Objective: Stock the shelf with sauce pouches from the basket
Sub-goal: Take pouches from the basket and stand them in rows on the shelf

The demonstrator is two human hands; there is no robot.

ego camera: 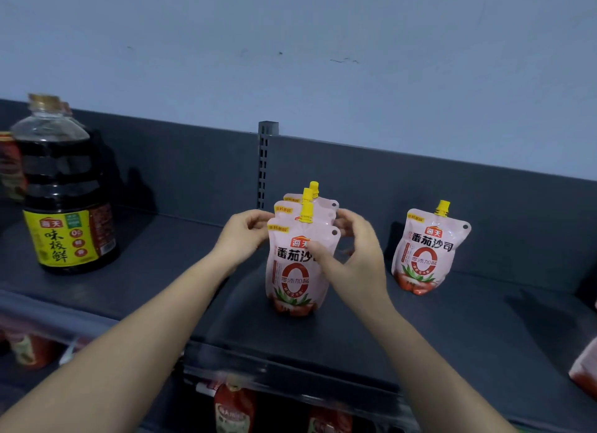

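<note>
Three pink sauce pouches point(292, 271) with yellow spouts stand upright in a row, one behind another, in the middle of the dark grey shelf point(161, 271). My left hand point(244, 235) touches the left edges of the row near the top. On the right side, my right hand point(352, 255) curls around the pouches with its thumb across the front pouch's label. Another single pouch point(428, 250) stands upright further right on the same shelf, apart from both hands. The basket is out of view.
A large dark soy sauce bottle point(66, 193) with a yellow label stands at the shelf's left. A slotted upright post point(265, 161) rises behind the pouches. Red packs point(234, 410) hang on the shelf below. A pink pack point(586, 368) shows at the right edge.
</note>
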